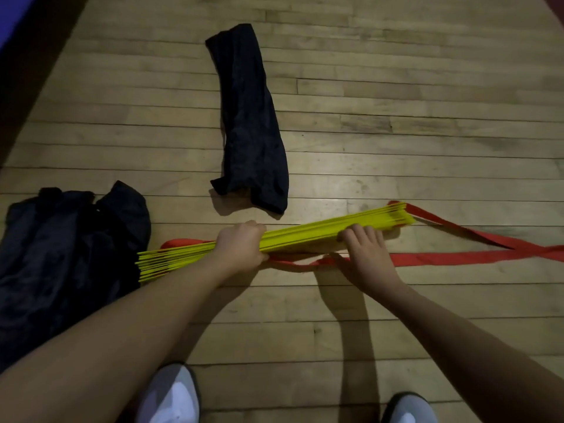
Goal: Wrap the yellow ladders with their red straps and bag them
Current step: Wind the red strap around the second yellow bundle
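Wood plank floor [396, 117], black bag [250, 123] flat at ctr, dark bundle [61, 254] left (crumpled), red straps [457, 257] trailing rt

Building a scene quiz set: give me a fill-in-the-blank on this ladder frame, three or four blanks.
1. The left hand grips the stack of ____ rungs.
2. The strap trailing across the floor to the right is ____.
3. The long black bag lies on a ____ floor.
4. At the bottom edge, two ____ show.

Missing words: yellow; red; wooden; shoes
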Demonstrator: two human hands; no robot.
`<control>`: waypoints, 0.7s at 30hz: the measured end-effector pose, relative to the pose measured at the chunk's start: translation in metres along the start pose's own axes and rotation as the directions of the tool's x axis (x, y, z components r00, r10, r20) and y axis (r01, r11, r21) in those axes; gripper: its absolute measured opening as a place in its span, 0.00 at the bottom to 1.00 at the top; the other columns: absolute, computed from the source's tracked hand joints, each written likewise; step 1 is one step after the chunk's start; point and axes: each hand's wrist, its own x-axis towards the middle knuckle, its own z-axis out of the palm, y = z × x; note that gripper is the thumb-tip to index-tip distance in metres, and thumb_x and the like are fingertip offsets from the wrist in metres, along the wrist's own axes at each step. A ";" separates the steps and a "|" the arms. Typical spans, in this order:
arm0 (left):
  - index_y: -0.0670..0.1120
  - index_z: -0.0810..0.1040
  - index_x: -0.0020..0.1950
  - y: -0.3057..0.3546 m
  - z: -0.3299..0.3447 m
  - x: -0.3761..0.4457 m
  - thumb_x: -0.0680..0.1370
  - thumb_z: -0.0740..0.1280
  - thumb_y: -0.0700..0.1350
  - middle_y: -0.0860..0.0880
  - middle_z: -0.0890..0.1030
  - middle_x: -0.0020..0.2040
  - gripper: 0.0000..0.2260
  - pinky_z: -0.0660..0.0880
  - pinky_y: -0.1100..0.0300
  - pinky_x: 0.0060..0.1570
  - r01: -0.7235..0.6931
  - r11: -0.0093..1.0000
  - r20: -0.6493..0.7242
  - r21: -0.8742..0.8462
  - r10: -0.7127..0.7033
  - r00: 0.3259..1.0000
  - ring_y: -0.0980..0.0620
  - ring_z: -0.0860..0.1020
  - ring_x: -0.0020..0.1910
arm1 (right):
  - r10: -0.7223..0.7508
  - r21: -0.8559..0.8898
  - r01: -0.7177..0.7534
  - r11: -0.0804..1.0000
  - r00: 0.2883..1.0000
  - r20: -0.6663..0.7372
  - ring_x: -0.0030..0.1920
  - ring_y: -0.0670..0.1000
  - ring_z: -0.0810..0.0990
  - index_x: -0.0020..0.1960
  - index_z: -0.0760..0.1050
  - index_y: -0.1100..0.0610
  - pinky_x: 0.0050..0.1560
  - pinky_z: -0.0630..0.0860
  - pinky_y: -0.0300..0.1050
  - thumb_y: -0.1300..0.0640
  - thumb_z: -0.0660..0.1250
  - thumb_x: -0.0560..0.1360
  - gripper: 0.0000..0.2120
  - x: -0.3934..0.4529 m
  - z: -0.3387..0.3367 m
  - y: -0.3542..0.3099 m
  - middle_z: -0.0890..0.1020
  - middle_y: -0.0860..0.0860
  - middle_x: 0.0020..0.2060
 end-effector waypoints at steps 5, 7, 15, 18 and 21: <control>0.49 0.72 0.62 0.004 -0.008 0.003 0.74 0.69 0.57 0.49 0.76 0.61 0.22 0.70 0.55 0.47 0.010 1.000 -0.022 -0.019 -0.010 1.000 0.46 0.74 0.60 | -0.040 -0.055 0.049 0.997 0.986 0.164 0.41 0.57 0.78 0.49 0.81 0.53 0.45 0.73 0.51 0.51 0.80 0.61 0.18 -0.020 0.014 0.002 0.80 0.52 0.41; 0.50 0.69 0.67 0.007 -0.010 0.001 0.74 0.69 0.58 0.49 0.76 0.62 0.25 0.70 0.55 0.47 -0.007 1.000 -0.033 -0.021 0.006 0.999 0.46 0.74 0.61 | -0.042 -0.069 0.057 0.996 0.979 0.200 0.39 0.58 0.78 0.43 0.82 0.52 0.44 0.75 0.51 0.54 0.80 0.62 0.12 -0.017 0.016 0.001 0.79 0.52 0.38; 0.51 0.62 0.72 0.012 -0.005 -0.009 0.77 0.65 0.57 0.46 0.78 0.57 0.26 0.75 0.52 0.46 -0.060 0.998 -0.030 -0.005 0.060 0.998 0.44 0.76 0.54 | 0.198 0.267 -0.289 0.919 0.926 0.323 0.39 0.57 0.75 0.49 0.66 0.55 0.36 0.68 0.48 0.60 0.57 0.81 0.03 -0.002 -0.005 0.011 0.76 0.53 0.39; 0.50 0.65 0.68 0.014 -0.004 -0.007 0.76 0.67 0.53 0.46 0.78 0.57 0.22 0.73 0.52 0.45 -0.022 0.999 -0.034 -0.027 0.021 0.999 0.44 0.75 0.54 | 0.296 0.290 -0.407 0.866 0.885 0.358 0.42 0.57 0.77 0.50 0.71 0.56 0.39 0.74 0.51 0.58 0.59 0.81 0.03 -0.006 -0.011 0.022 0.79 0.54 0.41; 0.49 0.67 0.63 0.015 -0.003 -0.005 0.76 0.69 0.51 0.46 0.77 0.57 0.19 0.71 0.51 0.49 -0.019 0.997 -0.011 -0.073 0.019 1.000 0.43 0.74 0.55 | 0.371 0.314 -0.460 0.830 0.878 0.303 0.45 0.56 0.79 0.51 0.76 0.59 0.44 0.77 0.53 0.58 0.63 0.79 0.05 -0.007 -0.010 0.025 0.82 0.54 0.44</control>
